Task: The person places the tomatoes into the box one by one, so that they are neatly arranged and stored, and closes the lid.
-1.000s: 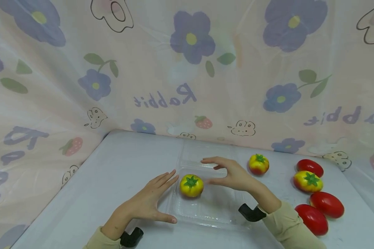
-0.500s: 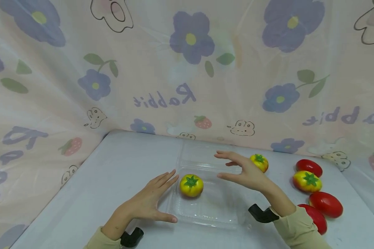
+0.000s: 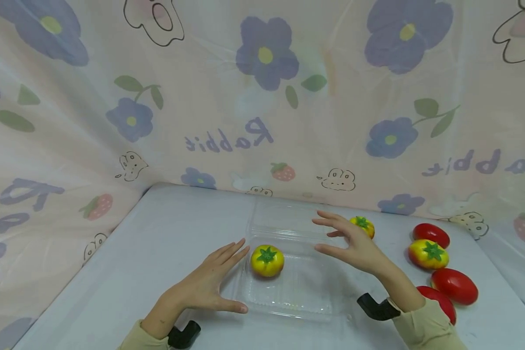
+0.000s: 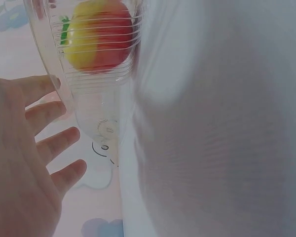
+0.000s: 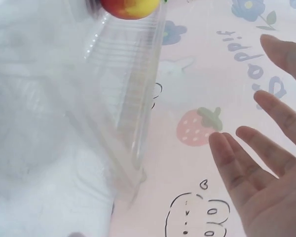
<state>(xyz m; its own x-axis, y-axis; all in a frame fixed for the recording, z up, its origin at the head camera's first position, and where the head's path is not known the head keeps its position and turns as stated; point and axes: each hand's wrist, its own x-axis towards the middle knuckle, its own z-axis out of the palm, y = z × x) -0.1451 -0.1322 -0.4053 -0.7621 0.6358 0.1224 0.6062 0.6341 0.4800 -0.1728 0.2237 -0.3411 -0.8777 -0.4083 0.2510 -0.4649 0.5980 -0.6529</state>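
A clear plastic clamshell box (image 3: 297, 287) lies on the table with its lid (image 3: 284, 214) folded back. In its left part sits a yellow-and-red toy fruit (image 3: 267, 263) with a green star-shaped top; the left wrist view shows the same toy fruit (image 4: 101, 37) through the ribbed wall. My left hand (image 3: 205, 284) is spread at the box's left side, fingertips right at the rim, thumb apart from the fingers. Over the right side of the box hovers my right hand (image 3: 360, 248), fingers spread and loosely bent with nothing in them.
Behind the right hand stands another yellow-red toy fruit (image 3: 363, 225), partly covered. Farther right lie a third yellow-red one (image 3: 428, 254) and several glossy red oval pieces (image 3: 455, 287). A patterned curtain (image 3: 227, 107) hangs along the table's back and left edges.
My right hand has moved right, away from the toy fruit in the box, and now partly covers the one behind. The left hand stays at the box's left side.
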